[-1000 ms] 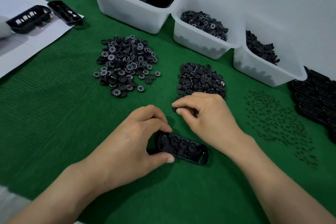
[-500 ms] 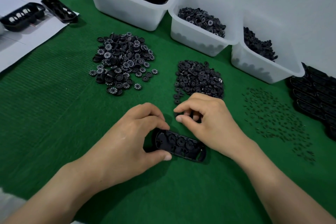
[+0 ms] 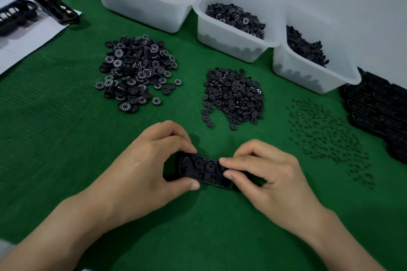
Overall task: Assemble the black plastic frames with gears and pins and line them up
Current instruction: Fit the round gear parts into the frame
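**One frame in work, many parts still waiting**

A black plastic frame (image 3: 204, 169) is held low on the green mat (image 3: 55, 127), near the middle, between both hands. The left hand (image 3: 149, 167) is closed on its left end, with the thumb under the near edge and the fingers curled over the far edge. The right hand (image 3: 271, 174) is pinched on its right end, thumb and forefinger pressed close together on the frame; whether a small part is kept between them cannot be told. Several round gears are already seen seated in the open top of the frame, so this piece is judged to be partly filled, not finished.

A dark stack of frames (image 3: 378, 112) is lined up at the right edge, probably the completed ones, although this cannot be confirmed. Much is left: a loose heap of numbered wheels (image 3: 136, 72) with white digits on their rims, a heap of plain gears (image 3: 233, 94), and a thin scatter of pins (image 3: 326, 132) are lying on the mat beyond the hands.

The mat is ribbed and looks like felt. The frame is long with rounded ends, matte and hard. The gears are flat discs with a centre hole; the pins are tiny, short rods. Three translucent white bins (image 3: 231, 37) are placed at the back, filled with more black parts. Two more frames (image 3: 55, 7) are laid on a white sheet (image 3: 28, 37) at the far left.
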